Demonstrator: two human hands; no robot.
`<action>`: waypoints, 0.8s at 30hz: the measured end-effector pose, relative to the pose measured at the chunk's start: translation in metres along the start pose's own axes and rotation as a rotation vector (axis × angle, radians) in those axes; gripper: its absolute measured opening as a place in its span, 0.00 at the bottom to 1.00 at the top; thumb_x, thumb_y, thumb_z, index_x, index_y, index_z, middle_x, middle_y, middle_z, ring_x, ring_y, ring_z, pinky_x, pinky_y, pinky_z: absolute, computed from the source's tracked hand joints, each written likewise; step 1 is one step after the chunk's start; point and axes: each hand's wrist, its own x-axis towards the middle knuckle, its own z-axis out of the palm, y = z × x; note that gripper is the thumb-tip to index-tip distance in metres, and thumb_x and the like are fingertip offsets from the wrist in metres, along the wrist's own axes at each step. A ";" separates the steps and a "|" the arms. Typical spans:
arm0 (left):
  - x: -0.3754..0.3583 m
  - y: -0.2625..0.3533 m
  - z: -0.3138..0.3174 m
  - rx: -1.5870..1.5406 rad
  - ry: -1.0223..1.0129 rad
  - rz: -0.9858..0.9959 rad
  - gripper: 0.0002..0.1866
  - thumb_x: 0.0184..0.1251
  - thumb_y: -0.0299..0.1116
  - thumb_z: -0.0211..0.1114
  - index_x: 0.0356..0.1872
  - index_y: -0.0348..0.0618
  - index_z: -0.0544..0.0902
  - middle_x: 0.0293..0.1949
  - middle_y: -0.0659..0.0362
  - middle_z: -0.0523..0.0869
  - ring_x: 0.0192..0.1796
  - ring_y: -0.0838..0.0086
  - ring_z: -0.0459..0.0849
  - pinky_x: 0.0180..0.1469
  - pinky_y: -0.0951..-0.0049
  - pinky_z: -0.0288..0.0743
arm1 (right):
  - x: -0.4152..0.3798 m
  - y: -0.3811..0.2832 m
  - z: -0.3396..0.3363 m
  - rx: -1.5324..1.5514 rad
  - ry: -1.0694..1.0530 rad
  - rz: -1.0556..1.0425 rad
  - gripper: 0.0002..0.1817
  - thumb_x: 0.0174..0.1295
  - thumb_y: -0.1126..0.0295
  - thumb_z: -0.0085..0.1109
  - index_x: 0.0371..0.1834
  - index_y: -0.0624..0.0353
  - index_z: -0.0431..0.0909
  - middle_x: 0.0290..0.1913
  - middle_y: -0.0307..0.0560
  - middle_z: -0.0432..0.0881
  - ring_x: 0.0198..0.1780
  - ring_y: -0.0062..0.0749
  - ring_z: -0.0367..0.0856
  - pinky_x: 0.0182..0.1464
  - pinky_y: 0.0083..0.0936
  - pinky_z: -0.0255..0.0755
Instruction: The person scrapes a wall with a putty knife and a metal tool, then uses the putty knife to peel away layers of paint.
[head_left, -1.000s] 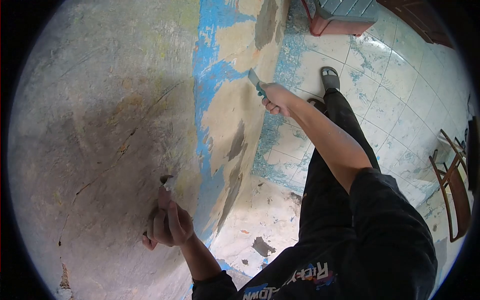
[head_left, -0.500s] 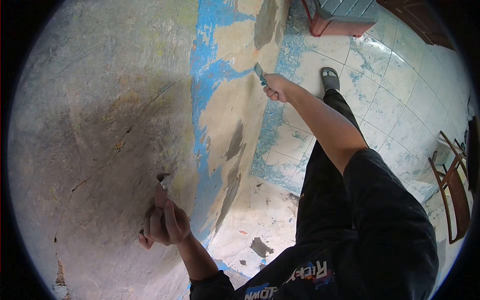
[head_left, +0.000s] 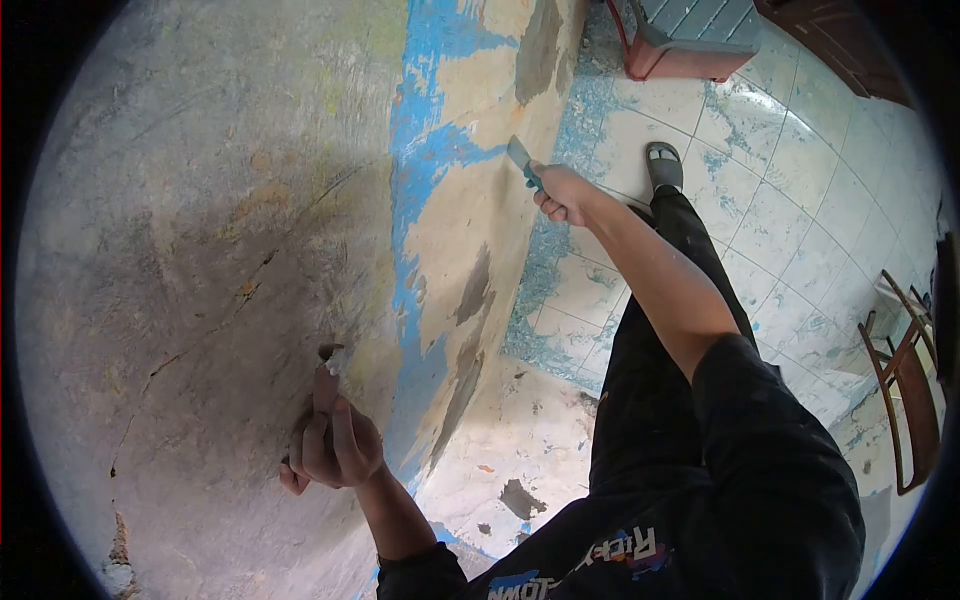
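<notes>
My right hand is closed round the teal handle of a scraper. The blade overlaps the wall, where ragged blue paint borders bare beige plaster. Lower left, my left hand grips a narrow flat tool in front of the grey wall face. Whitish material sits near that tool's upper end, beside a dark curved tip; its lower part is hidden in my fingers.
Teal paint flakes cover much of the tiled floor, most densely along the wall. A grey-and-red plastic stool stands at the top, a wooden chair at the right. My sandalled foot rests on the tiles.
The view has shifted slightly, moving the scene a little right and down. My right hand with the scraper has moved slightly down in view; my left hand holds nearly the same place.
</notes>
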 end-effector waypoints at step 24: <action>0.007 0.003 0.000 -0.015 0.041 -0.014 0.11 0.58 0.32 0.81 0.37 0.64 0.89 0.37 0.71 0.80 0.41 0.77 0.80 0.59 0.61 0.56 | -0.097 0.065 0.056 -0.504 0.241 -0.672 0.21 0.76 0.53 0.51 0.49 0.64 0.72 0.26 0.55 0.78 0.29 0.50 0.80 0.35 0.42 0.70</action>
